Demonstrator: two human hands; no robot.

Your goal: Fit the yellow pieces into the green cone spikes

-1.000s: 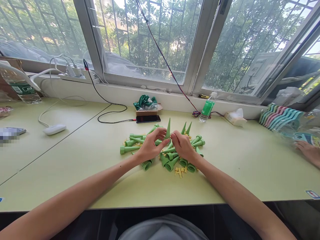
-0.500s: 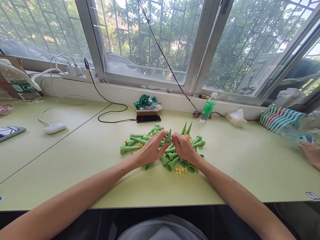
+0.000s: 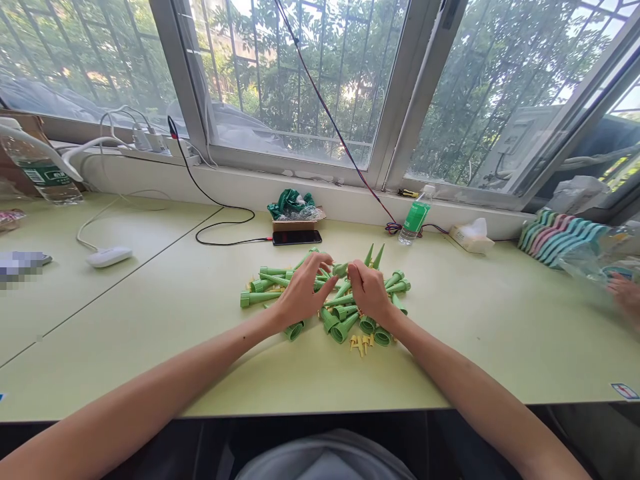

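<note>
Head: left hand (image 3: 306, 288) released, right hand (image 3: 369, 288) pinching green cone (image 3: 341, 270), no longer upright.

Green cones (image 3: 349, 325) matt plastic; phone (image 3: 297, 237) glossy.

From my end I can read no wording. Blurred print shows on the tissue box (image 3: 471, 239), the green-labelled bottle (image 3: 416, 217) just left of it, the other bottle (image 3: 49, 175) far left, and the bordered sticker (image 3: 625, 391) nearer the camera.
</note>
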